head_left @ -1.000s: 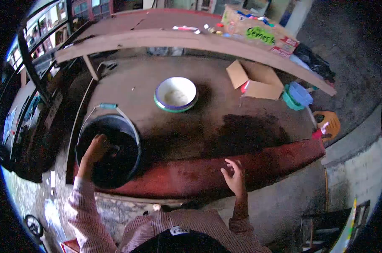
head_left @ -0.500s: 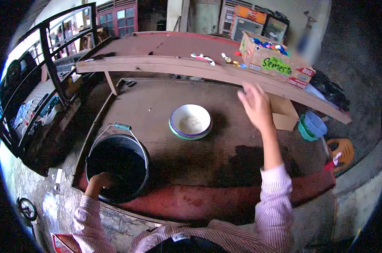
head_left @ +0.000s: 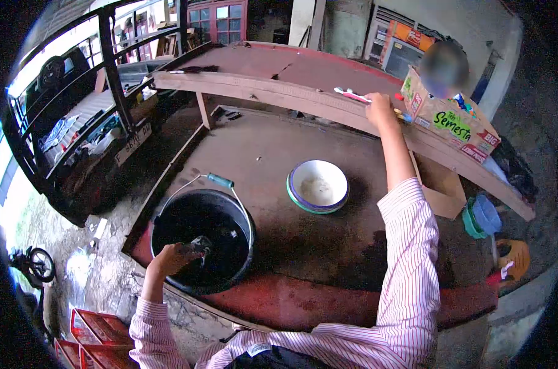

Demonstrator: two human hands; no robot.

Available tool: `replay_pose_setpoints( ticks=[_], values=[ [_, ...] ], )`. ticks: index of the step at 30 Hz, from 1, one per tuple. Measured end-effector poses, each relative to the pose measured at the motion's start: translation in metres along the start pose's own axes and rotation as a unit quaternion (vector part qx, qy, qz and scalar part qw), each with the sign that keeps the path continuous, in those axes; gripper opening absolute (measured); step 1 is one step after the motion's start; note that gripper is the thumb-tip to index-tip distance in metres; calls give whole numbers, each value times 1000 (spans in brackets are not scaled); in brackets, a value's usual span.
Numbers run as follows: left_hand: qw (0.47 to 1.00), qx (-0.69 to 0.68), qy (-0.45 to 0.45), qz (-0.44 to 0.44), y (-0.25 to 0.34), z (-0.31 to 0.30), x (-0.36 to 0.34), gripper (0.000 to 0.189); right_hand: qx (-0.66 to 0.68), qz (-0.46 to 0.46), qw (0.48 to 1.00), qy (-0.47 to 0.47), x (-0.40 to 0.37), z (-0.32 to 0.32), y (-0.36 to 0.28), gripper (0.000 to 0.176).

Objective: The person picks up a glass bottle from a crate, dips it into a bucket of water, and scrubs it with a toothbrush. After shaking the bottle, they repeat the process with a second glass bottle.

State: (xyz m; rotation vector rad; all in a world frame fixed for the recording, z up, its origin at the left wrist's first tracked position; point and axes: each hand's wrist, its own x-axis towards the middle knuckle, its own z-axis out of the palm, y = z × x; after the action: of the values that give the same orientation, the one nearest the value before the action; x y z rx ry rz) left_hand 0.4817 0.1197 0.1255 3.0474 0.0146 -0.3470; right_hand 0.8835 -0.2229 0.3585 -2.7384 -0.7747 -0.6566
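Note:
My left hand (head_left: 168, 261) is inside the near-left part of a black bucket (head_left: 247, 264), fingers curled around a wet, shiny greyish thing (head_left: 200, 246) whose kind I cannot make out. The bucket's wire handle with its green grip (head_left: 220, 181) leans over the far rim. My right hand (head_left: 382, 111) reaches to the wooden beam at the back, its fingers closed on the right end of a slim white-and-red brush (head_left: 351, 95). Between my arms, a white bowl with a blue rim (head_left: 319, 184) is stacked on a green-edged one, with whitish residue inside.
A cardboard box (head_left: 451, 126) of colourful items stands on the raised beam (head_left: 279, 91). Below it are an open carton (head_left: 448, 194) and blue and green plastic baskets (head_left: 487, 215). A parked vehicle (head_left: 76, 104) is at left. Red crates (head_left: 100, 329) lie at lower left.
My right hand has moved down onto the brush and closed on its end. My left hand has risen within the bucket, bringing the shiny thing into sight. The whole view has shifted.

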Motion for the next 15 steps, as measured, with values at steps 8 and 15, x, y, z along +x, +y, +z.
replay_pose_setpoints(
  ticks=[8, 15],
  values=[
    [947, -258, 171, -80, 21, 5, 7, 30, -2, -1, 970, 242, 3, 40, 55, 25],
    [974, -169, 131, -69, -6, 47, 21, 39, 277, 64, 824, 490, -94, -1, 5, 20]
  ],
)
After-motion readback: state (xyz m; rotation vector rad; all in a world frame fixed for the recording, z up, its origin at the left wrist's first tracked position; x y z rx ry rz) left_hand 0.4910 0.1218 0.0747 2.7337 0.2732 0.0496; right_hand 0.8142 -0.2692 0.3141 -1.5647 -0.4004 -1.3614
